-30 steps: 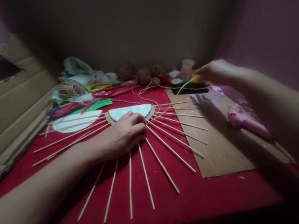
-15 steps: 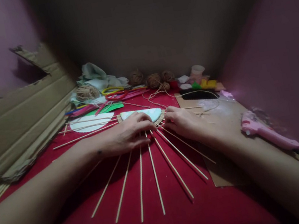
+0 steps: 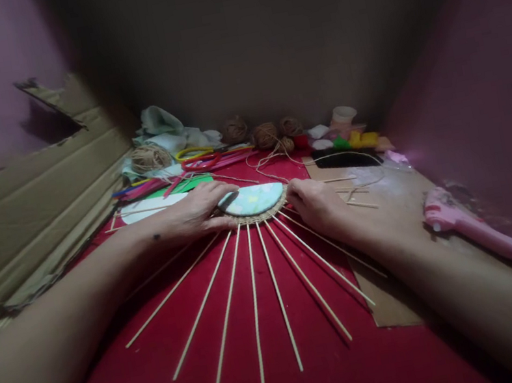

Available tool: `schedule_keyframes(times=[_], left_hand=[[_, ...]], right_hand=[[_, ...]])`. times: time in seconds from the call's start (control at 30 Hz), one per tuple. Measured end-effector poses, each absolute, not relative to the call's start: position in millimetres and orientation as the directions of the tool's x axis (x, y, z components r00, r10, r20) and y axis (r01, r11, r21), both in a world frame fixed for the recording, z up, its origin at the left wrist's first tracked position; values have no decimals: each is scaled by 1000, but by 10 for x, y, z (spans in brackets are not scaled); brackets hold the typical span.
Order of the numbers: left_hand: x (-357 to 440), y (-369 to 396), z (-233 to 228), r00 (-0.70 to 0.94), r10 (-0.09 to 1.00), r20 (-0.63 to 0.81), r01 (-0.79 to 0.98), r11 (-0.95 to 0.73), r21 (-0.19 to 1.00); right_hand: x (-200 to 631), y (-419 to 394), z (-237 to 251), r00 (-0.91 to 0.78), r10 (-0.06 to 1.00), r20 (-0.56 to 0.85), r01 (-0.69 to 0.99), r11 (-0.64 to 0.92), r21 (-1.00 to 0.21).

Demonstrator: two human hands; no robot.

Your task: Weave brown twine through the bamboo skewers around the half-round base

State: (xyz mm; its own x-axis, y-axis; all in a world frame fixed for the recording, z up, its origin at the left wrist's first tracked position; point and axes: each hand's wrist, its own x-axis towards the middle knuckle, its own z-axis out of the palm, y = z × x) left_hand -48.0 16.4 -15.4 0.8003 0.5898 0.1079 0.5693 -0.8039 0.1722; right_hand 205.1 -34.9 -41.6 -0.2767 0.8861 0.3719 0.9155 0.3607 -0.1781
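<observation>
A half-round piece covered in pale blue-green patterned cloth lies on the red tabletop. Woven twine borders its curved edge, and several thin wooden sticks fan out from that border. My left hand grips the left end of this piece, thumb at the woven border and fingers over the top. At the right end, my right hand is closed, its fingertips pinched against the border. A loose twine strand loops back towards this hand; the pinch itself is mostly hidden.
Balls of twine, scissors and folded cloth sit at the back. A pink glue gun rests at right on a cardboard sheet. Torn cardboard stands along the left wall. A white half-round piece lies at left.
My left hand has drawn back leftwards from the front of the piece to its left end, uncovering more cloth and border. The fan of sticks has turned slightly. My right hand stays at the right end.
</observation>
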Motion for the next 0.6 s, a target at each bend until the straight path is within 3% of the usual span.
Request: schedule_keyframes(times=[0.23,0.6], left_hand=[[-496,159,-101,806,583,106,563,-809,168],[-671,211,84,739,671,51,655,-735,178]], right_hand=[[2052,-387,-414,-238,896,374,929,322,-181],[2009,-488,-346,-178,911,373,931,279,-236]])
